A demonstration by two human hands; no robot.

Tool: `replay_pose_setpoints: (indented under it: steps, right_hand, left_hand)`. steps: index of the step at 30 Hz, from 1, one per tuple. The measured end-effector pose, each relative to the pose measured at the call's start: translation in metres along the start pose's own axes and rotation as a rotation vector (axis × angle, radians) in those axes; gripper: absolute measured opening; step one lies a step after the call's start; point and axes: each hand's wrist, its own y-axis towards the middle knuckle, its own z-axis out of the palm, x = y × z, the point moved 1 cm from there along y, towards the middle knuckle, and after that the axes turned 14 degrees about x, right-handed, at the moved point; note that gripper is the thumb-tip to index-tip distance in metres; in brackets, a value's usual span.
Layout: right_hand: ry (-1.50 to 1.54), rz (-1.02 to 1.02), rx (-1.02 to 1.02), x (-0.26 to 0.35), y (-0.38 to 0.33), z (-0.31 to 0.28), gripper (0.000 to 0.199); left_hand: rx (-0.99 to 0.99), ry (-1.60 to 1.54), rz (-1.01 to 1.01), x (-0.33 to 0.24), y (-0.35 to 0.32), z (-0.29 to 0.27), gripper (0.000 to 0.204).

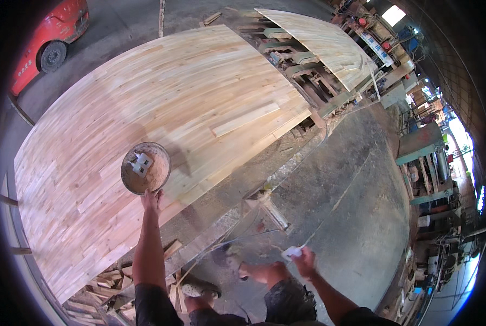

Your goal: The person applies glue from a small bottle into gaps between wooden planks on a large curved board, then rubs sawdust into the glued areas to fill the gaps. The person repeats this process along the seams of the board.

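My left hand grips the near edge of a round, shallow metal pan, held over the large pale wood panel. Pinkish-tan powder or paste lies in the pan, with a white plastic piece on it whose kind I cannot make out. Out to the right, above the floor and away from the panel, my right hand is closed round a small white plastic object. Its fingers partly hide it, and a thin tip points toward the panel.
A loose wood strip lies on the panel. Beyond its right end stand machine rails and a second panel. Wood offcuts lie below the near edge. A metal bracket juts out near my legs. A red vehicle stands far left.
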Motion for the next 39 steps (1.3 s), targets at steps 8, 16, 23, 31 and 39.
replay_pose_setpoints:
  steps: [8, 16, 23, 31, 39]
  right_hand:
    - [-0.013, -0.011, -0.175, -0.022, 0.096, -0.161, 0.036]
    - [-0.249, -0.265, -0.016, -0.029, 0.616, -0.241, 0.035]
    - [-0.316, -0.323, -0.152, -0.005, 0.939, -0.251, 0.045]
    - [-0.348, -0.406, -0.317, -0.012, 0.942, -0.266, 0.05]
    - [-0.777, -0.569, 0.407, -0.084, 0.751, -0.233, 0.065]
  left_hand:
    - [-0.025, -0.07, 0.107, 0.026, 0.081, 0.059, 0.04]
    - [-0.177, 0.031, 0.138, -0.007, 0.196, 0.172, 0.053]
    - [-0.498, 0.592, 0.272, 0.093, 0.214, 0.364, 0.062]
    - [0.005, 1.896, 0.349, 0.164, 0.197, 0.56, 0.103]
    - [-0.099, 1.841, 0.446, 0.17, 0.193, 0.554, 0.065]
